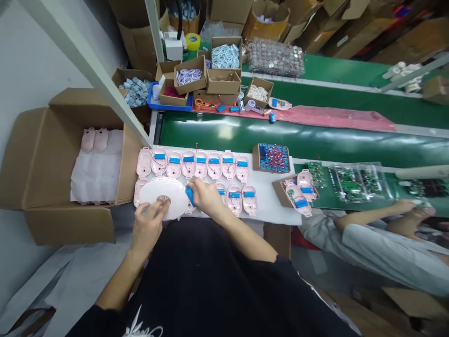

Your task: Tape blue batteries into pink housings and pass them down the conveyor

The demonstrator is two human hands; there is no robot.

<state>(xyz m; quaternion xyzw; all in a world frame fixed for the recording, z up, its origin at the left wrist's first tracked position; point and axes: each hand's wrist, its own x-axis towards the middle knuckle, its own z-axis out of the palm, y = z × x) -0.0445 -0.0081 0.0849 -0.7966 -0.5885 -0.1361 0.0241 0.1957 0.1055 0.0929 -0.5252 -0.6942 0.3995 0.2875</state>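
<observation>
My left hand (149,224) has its fingers closed at the hub of a large white disc-shaped roll (177,199), which lies over part of the front row of pink shells. My right hand (208,199) pinches a blue cylindrical battery (190,194) at the roll's right edge. Behind them runs a row of pink plastic shells (144,163), most with a blue battery and thin wires inside. More shells with batteries, such as the pink shell (249,200), stand in the front row, partly hidden by the roll and my right hand.
A box of wired blue batteries (273,158) sits to the right, near a carton (280,192) with stacked shells. At left stands a large open carton (121,187). A green conveyor (224,131) runs behind. A co-worker's hands (410,208) work at far right.
</observation>
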